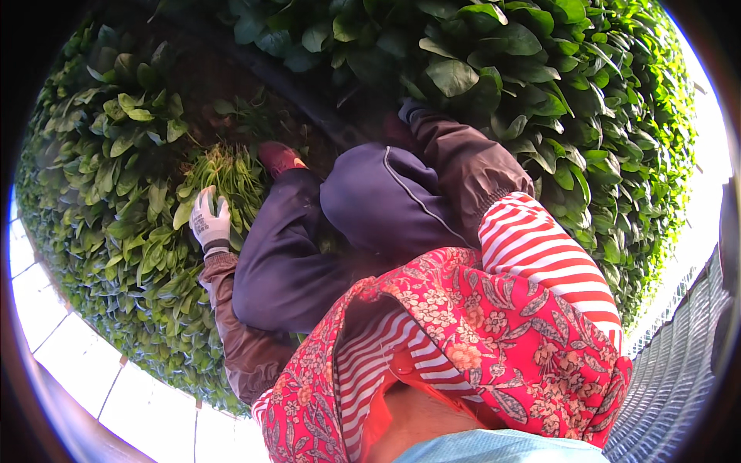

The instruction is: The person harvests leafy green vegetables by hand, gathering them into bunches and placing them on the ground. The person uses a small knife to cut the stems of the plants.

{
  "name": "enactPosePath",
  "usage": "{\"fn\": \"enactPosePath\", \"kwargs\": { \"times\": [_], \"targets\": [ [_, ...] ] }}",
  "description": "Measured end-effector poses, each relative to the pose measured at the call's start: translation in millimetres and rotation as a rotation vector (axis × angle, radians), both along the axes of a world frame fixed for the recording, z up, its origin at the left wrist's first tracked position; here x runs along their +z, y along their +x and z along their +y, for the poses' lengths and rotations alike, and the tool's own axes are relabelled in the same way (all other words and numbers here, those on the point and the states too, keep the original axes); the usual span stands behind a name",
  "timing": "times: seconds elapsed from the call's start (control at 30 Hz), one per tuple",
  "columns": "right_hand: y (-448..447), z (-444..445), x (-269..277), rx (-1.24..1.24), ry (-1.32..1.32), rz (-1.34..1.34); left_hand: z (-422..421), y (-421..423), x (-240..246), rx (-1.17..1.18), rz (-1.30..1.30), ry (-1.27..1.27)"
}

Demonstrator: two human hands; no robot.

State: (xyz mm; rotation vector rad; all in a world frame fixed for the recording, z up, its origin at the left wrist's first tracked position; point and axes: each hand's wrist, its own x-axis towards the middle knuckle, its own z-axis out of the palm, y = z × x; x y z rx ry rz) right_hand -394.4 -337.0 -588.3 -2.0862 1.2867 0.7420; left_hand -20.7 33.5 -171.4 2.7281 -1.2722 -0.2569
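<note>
My left hand (211,219), in a pale work glove with a dark cuff band, rests beside a heap of cut leafy greens (226,173) whose stems point up towards the bare soil. Its fingers are apart, and nothing shows between them. At the upper right, my right hand (412,110) wears a grey glove and reaches in among large-leaved green plants (451,75). Leaves and shadow hide most of its fingers, so what it touches cannot be told.
Dense leafy plants (116,231) stand on the left, with more on the right. A dark hose or pipe (312,107) crosses the shaded soil (223,75). My knees and a dark red shoe (281,158) lie between my hands. A pale framed greenhouse wall (104,382) curves along the lower left.
</note>
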Motion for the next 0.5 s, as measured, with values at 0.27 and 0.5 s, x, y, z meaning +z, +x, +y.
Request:
{"fn": "enactPosePath", "kwargs": {
  "times": [0.27,0.5],
  "targets": [
    [64,1,148,-0.020,-0.129,0.131,-4,-15,-9,0.079,0.135,0.053],
    [68,3,190,0.158,-0.309,0.074,-19,-9,-7,0.046,0.188,0.052]
  ]
}}
